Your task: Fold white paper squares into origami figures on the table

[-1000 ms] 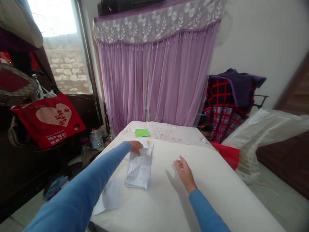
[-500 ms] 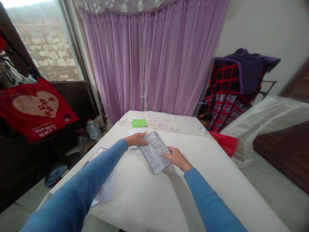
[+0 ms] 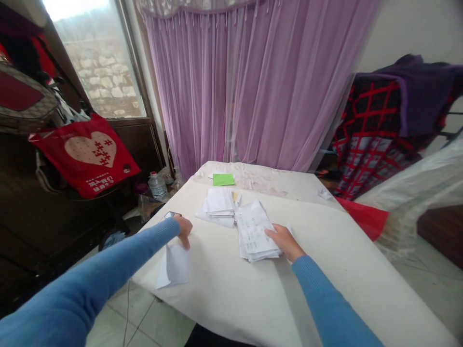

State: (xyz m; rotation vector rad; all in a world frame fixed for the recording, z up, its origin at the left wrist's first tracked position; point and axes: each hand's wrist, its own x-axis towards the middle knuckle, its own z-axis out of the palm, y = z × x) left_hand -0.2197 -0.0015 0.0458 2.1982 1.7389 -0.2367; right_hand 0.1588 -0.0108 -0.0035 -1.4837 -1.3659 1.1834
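My right hand (image 3: 285,240) grips the right edge of a stack of white papers (image 3: 255,231), thumb on top and the other fingers hidden beneath. Handwriting-like marks show on the top sheet. On the left, my left hand (image 3: 183,230) is closed and points down at the upper edge of a creased white sheet of paper (image 3: 177,266), which it seems to pinch; its fingertips are partly hidden. Between the hands and farther back lies another pile of white papers (image 3: 219,202), with a pen-like white object (image 3: 238,200) beside it.
A phone (image 3: 172,215) lies by the left edge of the white-covered table (image 3: 231,299). A green packet (image 3: 223,180) lies toward the far end. A red bag (image 3: 88,156) hangs at left; a water bottle (image 3: 157,185) stands below it. Plastic sheeting (image 3: 408,202) is at right.
My left hand has let go of the paper stack and moved left and down to the creased sheet. The stack stays in my right hand, now lower and fanned. The view has turned left.
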